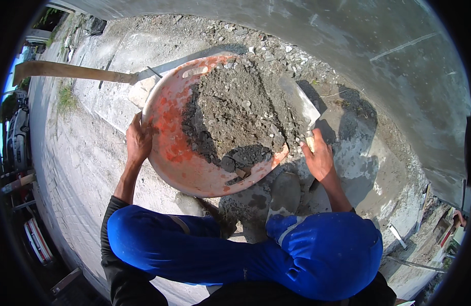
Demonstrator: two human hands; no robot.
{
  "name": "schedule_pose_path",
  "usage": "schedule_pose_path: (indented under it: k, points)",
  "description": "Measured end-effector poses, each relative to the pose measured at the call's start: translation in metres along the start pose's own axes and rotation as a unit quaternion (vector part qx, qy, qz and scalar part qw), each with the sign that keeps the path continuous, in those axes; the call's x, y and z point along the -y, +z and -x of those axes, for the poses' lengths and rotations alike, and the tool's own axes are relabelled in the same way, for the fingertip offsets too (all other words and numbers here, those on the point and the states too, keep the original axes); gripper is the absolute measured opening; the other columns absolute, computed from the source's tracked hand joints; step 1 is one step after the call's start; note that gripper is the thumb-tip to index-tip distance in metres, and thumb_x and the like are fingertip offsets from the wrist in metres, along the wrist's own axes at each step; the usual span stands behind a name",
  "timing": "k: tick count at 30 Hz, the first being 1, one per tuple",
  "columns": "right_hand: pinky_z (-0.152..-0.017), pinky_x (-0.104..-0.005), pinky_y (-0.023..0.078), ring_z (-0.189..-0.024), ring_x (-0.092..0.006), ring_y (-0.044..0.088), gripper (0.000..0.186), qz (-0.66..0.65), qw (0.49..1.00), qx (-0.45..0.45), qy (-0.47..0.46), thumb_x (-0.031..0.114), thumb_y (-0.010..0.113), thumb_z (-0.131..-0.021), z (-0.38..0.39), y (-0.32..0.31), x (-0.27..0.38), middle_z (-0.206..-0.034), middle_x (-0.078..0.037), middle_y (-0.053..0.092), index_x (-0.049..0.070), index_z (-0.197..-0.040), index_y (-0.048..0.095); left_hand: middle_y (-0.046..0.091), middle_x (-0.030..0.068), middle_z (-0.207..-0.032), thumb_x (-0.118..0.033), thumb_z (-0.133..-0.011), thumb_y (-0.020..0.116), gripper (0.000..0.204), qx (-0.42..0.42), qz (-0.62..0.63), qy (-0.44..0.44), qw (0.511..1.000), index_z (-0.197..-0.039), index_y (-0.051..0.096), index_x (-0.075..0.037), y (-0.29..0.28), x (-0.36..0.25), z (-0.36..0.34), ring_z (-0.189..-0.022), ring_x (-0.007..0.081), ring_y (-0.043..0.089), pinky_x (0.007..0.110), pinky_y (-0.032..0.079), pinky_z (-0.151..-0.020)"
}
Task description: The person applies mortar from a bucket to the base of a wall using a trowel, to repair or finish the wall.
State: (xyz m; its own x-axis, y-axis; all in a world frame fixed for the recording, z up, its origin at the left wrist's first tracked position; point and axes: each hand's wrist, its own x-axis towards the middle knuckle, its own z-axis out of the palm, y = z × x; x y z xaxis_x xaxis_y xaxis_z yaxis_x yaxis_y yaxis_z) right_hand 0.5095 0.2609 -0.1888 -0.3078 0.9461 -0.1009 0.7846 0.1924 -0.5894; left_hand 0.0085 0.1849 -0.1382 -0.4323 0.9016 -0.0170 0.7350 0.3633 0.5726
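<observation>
**2 hands on a pan of grey mix**

We see an orange pan (169, 148), round and shallow, worn pale in patches, tilted over the concrete ground (92, 153) in front of our knees. It is loaded with a heap of grey mortar mix (235, 112), lumpy with small stones, piled toward the far and right side of the pan and spilling at the near rim.

Our left hand (138, 140) holds the pan's left rim, its grip pressed together around the edge, fingers curled over the lip. Our right hand (319, 158) is at the pan's right side, its grip closed around the handle of a trowel (299, 102), whose flat grey blade lies against the right edge of the heap.

Under the pan's near rim we see a damp grey patch of mix (256, 199) on the ground, between the 2 knees in blue trousers (317, 250). Beyond the pan, a shovel (77, 71) with a long wooden handle lies on the ground, its metal blade just behind the pan's far rim. Loose rubble (276, 46) is scattered along the foot of a smooth grey wall (373, 56) that runs across the top right.
</observation>
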Motion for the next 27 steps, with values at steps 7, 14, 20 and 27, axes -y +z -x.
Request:
schedule_pose_path:
  k: [7,14,20,27]
  points:
    - [-0.073,-0.0581,0.050,-0.085,-0.0528,0.064,0.041,0.187,0.978,0.007,0.092,0.013,0.062,-0.092,-0.056,-0.118,-0.105,-0.086,-0.031,0.067,0.001,-0.128,0.045,0.072,0.0196,-0.088,-0.011,-0.088,0.056,0.036,-0.042,0.027,-0.114,0.992,-0.121,0.058,0.003,-0.001,-0.005,0.011,-0.076,0.0257,0.072,0.039,0.055,-0.072]
    - [-0.068,-0.0561,0.049,-0.083,-0.0502,0.066,0.040,-0.145,0.959,-0.001,0.244,0.006,0.062,-0.087,-0.145,0.003,-0.156,-0.083,-0.033,0.066,-0.004,-0.122,0.048,0.070,0.0190,-0.085,-0.012,-0.085,0.057,0.036,-0.103,0.053,-0.098,0.988,-0.117,0.060,0.003,0.025,-0.017,-0.023,-0.072,0.0237,0.068,0.039,0.054,-0.070]
    - [-0.071,-0.0570,0.050,-0.084,-0.0505,0.066,0.048,0.130,0.986,0.087,0.051,0.007,0.063,-0.085,-0.087,-0.053,-0.099,-0.084,-0.032,0.066,-0.002,-0.129,0.046,0.070,0.0184,-0.085,-0.012,-0.085,0.057,0.042,-0.073,0.030,-0.114,0.990,-0.126,0.055,-0.001,0.019,-0.010,-0.011,-0.074,0.0238,0.070,0.038,0.054,-0.071]
    - [-0.078,-0.0539,0.054,-0.088,-0.0479,0.067,0.047,0.204,0.977,0.038,0.039,0.005,0.061,-0.085,-0.170,-0.077,-0.089,-0.089,-0.031,0.067,-0.001,-0.130,0.046,0.069,0.0196,-0.101,-0.007,-0.086,0.056,0.046,-0.071,0.052,-0.097,0.991,-0.131,0.049,-0.002,0.019,-0.027,-0.018,-0.070,0.0213,0.069,0.036,0.055,-0.067]
